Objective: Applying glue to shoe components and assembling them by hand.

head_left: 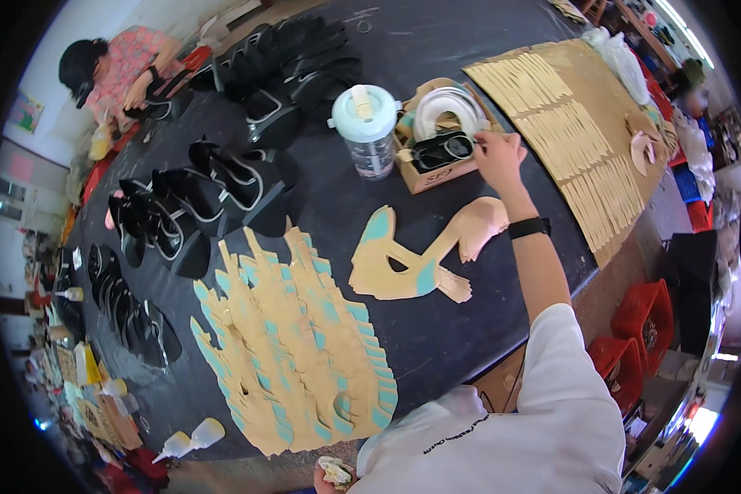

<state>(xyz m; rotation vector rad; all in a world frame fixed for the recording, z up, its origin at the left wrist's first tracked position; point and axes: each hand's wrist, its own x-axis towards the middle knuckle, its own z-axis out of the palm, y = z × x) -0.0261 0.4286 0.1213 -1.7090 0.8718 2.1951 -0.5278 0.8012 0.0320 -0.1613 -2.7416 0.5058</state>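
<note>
The right hand (499, 156) half-curls at the box (446, 176), its hold unclear; the cut-off left hand (322, 480) grips a pale bundle (336, 471).

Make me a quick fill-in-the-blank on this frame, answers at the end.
1. The right hand is at a cardboard box; in the picture, the lidded tumbler stands to the ____ of that box.
2. The wristband on the right arm is coloured ____.
3. The two plastic baskets beyond the white sleeve are coloured ____.

Missing words: left; black; red.
</note>
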